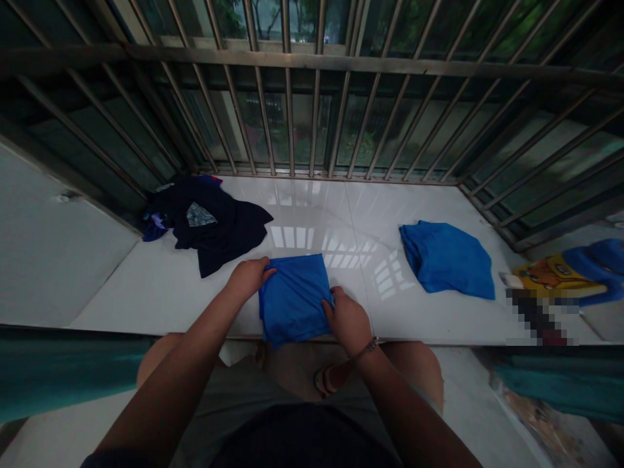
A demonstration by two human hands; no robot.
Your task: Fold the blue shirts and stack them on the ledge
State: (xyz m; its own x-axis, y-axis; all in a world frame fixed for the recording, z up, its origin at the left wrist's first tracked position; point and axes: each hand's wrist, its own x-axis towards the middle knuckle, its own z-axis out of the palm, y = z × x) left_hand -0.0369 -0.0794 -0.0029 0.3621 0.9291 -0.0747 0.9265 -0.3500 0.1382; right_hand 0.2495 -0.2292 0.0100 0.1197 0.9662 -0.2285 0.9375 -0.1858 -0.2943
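A blue piece of clothing (pixel 296 302), folded to a rough square, lies at the front edge of the white tiled ledge (pixel 336 227). My left hand (pixel 248 278) pinches its upper left corner between thumb and fingers. At its right side, my right hand (pixel 347 317) grips the edge, thumb on top and the other fingers partly hidden underneath. Diagonal creases run across the cloth from the left corner. Its lower edge hangs slightly over the front of the ledge.
Dark navy clothes (pixel 221 224) lie heaped at the left. Another folded blue garment (pixel 448 259) rests at the right. Beyond it are a yellow and blue item (pixel 560 273) and a pixelated patch. Metal bars (pixel 316 62) enclose the ledge; teal curtains (pixel 63 370) hang on both sides.
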